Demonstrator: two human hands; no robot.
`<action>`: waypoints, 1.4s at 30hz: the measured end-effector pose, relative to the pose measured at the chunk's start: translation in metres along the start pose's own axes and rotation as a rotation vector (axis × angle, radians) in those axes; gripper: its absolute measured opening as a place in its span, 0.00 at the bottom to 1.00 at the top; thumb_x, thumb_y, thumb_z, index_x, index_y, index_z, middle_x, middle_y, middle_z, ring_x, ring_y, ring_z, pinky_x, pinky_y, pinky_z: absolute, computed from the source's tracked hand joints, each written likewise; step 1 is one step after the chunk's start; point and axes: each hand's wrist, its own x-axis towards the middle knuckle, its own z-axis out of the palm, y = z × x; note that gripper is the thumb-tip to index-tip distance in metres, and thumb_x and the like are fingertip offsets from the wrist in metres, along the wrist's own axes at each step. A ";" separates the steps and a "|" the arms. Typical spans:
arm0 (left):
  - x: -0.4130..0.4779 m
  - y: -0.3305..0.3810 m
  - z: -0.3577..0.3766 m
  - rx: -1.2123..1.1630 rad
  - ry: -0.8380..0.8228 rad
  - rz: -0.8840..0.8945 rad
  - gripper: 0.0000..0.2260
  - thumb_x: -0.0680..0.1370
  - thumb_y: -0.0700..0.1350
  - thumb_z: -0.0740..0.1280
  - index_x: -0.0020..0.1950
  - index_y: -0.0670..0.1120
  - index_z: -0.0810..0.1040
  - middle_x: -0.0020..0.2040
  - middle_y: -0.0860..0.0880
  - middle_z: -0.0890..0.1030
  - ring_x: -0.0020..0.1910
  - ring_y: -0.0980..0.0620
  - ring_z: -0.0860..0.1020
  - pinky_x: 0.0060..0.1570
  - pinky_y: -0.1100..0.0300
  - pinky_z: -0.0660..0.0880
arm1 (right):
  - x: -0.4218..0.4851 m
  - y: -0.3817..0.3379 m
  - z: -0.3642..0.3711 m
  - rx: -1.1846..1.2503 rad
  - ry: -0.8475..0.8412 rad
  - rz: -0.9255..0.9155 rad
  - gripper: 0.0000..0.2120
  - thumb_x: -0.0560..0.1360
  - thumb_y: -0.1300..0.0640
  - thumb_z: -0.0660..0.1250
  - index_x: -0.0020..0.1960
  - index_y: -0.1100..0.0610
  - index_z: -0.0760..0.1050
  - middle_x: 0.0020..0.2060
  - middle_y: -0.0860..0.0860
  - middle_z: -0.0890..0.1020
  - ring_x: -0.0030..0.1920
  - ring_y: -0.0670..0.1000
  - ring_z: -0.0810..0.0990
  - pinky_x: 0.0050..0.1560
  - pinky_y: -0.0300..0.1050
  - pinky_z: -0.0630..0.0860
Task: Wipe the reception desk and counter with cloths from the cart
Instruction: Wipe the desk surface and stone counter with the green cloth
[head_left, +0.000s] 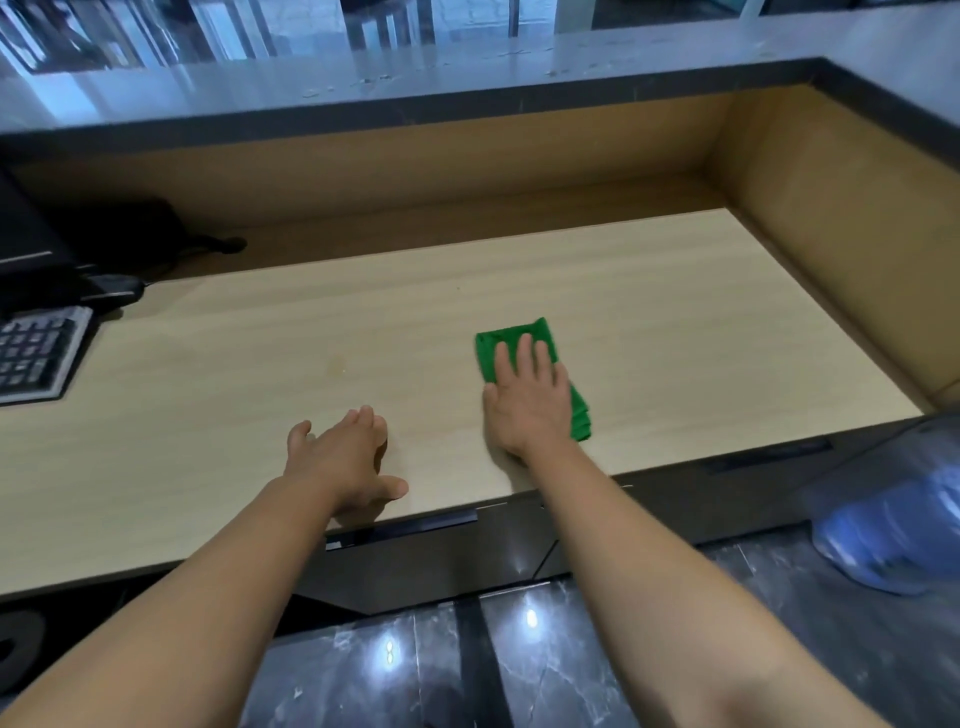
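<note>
With my right hand (524, 400) pressed flat and unclenched on the folded green cloth (519, 364) near the desk (623, 291) front edge, my left hand (343, 457) relaxed beside it, a careless leftward sweep could knock the calculator (36, 353) at the left edge.

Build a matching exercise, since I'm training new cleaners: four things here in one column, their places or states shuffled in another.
1. green cloth
2. left hand
3. keyboard
4. grey counter

A. raised behind the desk, dotted with specks
B. at the desk's left end
C. pressed flat under the right hand
D. open, holding nothing, near the desk's front edge

Pairs: 1-C, 2-D, 3-B, 4-A.
</note>
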 end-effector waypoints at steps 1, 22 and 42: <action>0.000 0.000 0.000 0.008 -0.002 -0.001 0.22 0.74 0.61 0.65 0.60 0.50 0.67 0.69 0.53 0.66 0.66 0.52 0.70 0.72 0.44 0.50 | -0.005 -0.017 0.004 -0.003 -0.008 -0.040 0.28 0.84 0.46 0.42 0.79 0.53 0.36 0.78 0.56 0.37 0.78 0.57 0.36 0.77 0.57 0.39; 0.004 0.002 -0.004 0.066 -0.027 -0.006 0.18 0.73 0.63 0.65 0.50 0.51 0.65 0.56 0.53 0.69 0.60 0.51 0.74 0.72 0.43 0.50 | -0.024 0.126 -0.014 -0.059 0.053 0.035 0.27 0.83 0.44 0.43 0.80 0.48 0.41 0.79 0.52 0.41 0.79 0.52 0.41 0.77 0.51 0.43; 0.000 0.000 0.000 0.066 0.027 0.039 0.21 0.75 0.63 0.64 0.57 0.48 0.70 0.59 0.51 0.70 0.62 0.51 0.72 0.72 0.45 0.52 | -0.066 -0.066 0.033 -0.031 0.043 -0.073 0.28 0.83 0.48 0.44 0.79 0.53 0.38 0.78 0.56 0.39 0.78 0.57 0.37 0.77 0.58 0.39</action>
